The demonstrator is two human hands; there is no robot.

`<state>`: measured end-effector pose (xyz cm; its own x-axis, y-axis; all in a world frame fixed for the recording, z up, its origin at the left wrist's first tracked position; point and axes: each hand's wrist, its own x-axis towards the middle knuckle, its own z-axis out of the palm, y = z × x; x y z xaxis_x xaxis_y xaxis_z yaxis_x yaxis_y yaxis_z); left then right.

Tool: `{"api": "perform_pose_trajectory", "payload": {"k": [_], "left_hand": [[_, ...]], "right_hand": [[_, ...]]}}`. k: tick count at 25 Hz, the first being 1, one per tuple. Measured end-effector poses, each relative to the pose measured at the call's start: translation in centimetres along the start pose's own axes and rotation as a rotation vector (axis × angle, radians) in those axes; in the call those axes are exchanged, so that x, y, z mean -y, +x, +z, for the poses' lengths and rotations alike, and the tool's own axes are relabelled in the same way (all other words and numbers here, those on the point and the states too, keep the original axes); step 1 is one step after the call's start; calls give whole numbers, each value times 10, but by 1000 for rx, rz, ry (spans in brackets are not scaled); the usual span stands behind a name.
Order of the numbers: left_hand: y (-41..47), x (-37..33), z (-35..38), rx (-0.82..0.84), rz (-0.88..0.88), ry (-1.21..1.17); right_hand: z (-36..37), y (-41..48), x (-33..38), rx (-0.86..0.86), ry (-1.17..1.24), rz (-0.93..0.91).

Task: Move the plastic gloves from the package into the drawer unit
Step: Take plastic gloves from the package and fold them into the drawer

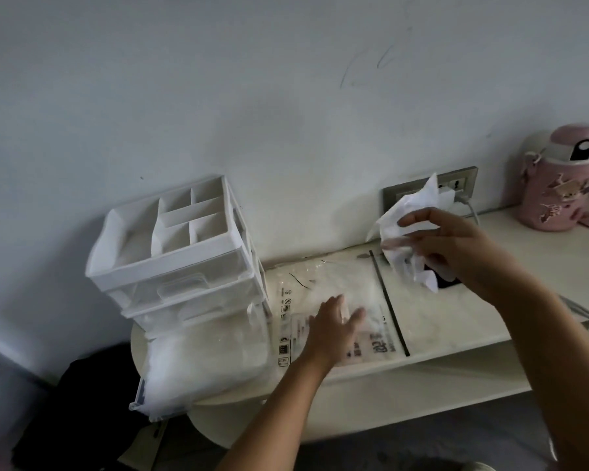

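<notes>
A clear printed package of plastic gloves lies flat on the white desk, right of the white drawer unit. The unit's bottom drawer is pulled out and holds a heap of translucent gloves. My left hand lies on the package with fingers spread. Above the package's right end, my right hand grips a crumpled bunch of white gloves.
The drawer unit has an open divided tray on top and stands on a round white table joined to the desk. A wall socket with a plug and cable sits behind the right hand. A pink bottle stands far right. Dark items lie on the floor.
</notes>
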<state>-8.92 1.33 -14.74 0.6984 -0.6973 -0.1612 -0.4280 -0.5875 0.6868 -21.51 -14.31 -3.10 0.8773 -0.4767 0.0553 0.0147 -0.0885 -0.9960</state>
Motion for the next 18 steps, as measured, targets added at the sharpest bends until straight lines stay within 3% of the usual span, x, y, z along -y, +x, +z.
{"api": "perform_pose_trajectory", "payload": {"k": [3, 5, 8, 13, 18], "left_hand": [[-3, -14, -30, 106, 21, -653], [-5, -15, -39, 234, 81, -834], [-20, -18, -44, 372, 171, -947], [-30, -12, -62, 489, 285, -884], [-48, -2, -48, 724, 121, -964]], "right_hand": [[-1, -5, 11, 243, 181, 79], [0, -3, 9, 358, 359, 160], [8, 2, 4, 494, 467, 253], [25, -2, 10, 526, 148, 296], [43, -8, 26, 609, 179, 195]]}}
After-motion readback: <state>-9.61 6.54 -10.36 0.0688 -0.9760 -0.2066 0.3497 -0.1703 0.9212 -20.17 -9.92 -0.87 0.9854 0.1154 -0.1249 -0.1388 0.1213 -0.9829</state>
